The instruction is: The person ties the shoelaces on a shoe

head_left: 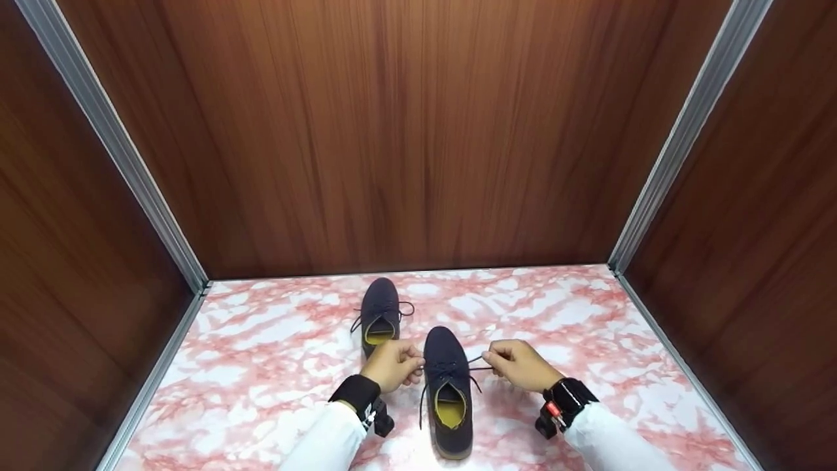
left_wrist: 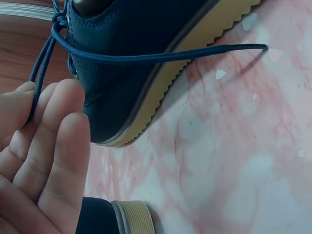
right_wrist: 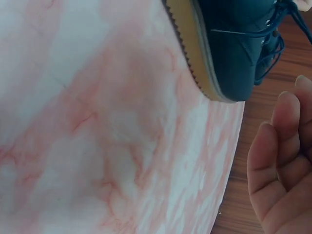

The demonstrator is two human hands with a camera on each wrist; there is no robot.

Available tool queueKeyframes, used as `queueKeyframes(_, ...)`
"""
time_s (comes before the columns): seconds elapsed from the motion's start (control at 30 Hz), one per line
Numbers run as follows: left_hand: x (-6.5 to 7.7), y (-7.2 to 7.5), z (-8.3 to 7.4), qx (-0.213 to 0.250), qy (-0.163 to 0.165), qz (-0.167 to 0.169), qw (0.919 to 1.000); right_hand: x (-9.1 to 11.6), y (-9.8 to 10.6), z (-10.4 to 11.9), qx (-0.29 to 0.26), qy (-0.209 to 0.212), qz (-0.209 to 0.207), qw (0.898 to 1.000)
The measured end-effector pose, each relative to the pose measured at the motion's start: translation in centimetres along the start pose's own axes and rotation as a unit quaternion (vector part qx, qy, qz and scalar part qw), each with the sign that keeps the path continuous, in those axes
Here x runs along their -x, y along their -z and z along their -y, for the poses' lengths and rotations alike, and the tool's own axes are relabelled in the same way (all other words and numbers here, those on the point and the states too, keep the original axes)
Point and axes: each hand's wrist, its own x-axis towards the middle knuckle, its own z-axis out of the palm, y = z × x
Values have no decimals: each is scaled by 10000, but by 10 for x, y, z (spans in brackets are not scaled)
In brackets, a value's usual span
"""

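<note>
A dark navy lace-up shoe (head_left: 443, 343) with a yellow insole stands toe-away between the two hands. On its left side my left hand (head_left: 394, 366) pinches a loop of the blue shoelace (left_wrist: 41, 73) between thumb and fingers. One free lace end hangs across the shoe's side in the left wrist view. To the right, my right hand (head_left: 520, 364) pinches the other lace loop (head_left: 480, 364), drawn out sideways from the shoe. The laces cross in a knot (left_wrist: 59, 20) over the tongue. The right wrist view shows the right fingers (right_wrist: 263, 161) but hides their pinch point.
A second navy shoe (head_left: 379, 301), its laces tied in a bow, stands farther back to the left, partly behind the left hand. Both rest on a red-and-white marbled surface (head_left: 261, 366). Brown wood-grain panels (head_left: 405, 131) with metal corner strips (head_left: 693, 131) enclose the back and sides.
</note>
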Motion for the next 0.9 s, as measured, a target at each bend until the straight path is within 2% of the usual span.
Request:
queueKeyframes(0.13, 2, -1, 2, -21, 128, 1, 9999, 1, -4, -3, 235, 186, -239, 9993)
queueKeyframes(0.23, 3, -1, 4, -24, 200, -7, 9998, 1, -5, -5, 679, 349, -425, 9962)
queueKeyframes(0.33, 3, -1, 5, -23, 180, -43, 9998, 2, -4, -7, 1146, 442, -488, 9912)
queueKeyframes(0.43, 3, -1, 5, -62, 143, -84, 9998, 2, 0, -8, 1712, 734, -446, 9815)
queueKeyframes(0.5, 3, -1, 6, -107, 117, -102, 9998, 2, 4, -9, 2206, 1074, -433, 9685)
queueKeyframes(0.63, 2, 0, 5, -135, 111, -118, 9998, 2, 9, -9, 3205, 1789, -524, 9287)
queueKeyframes(0.77, 2, -1, 6, -152, 75, -131, 9998, 0, 13, -12, 3828, 2225, -576, 8948)
queueKeyframes(0.83, 2, 0, 6, -197, 38, -154, 9997, -1, 14, -15, 4106, 2501, -680, 8742)
queueKeyframes(0.9, 2, 0, 6, -251, 40, -178, 9995, -2, 16, -16, 4424, 2818, -804, 8476)
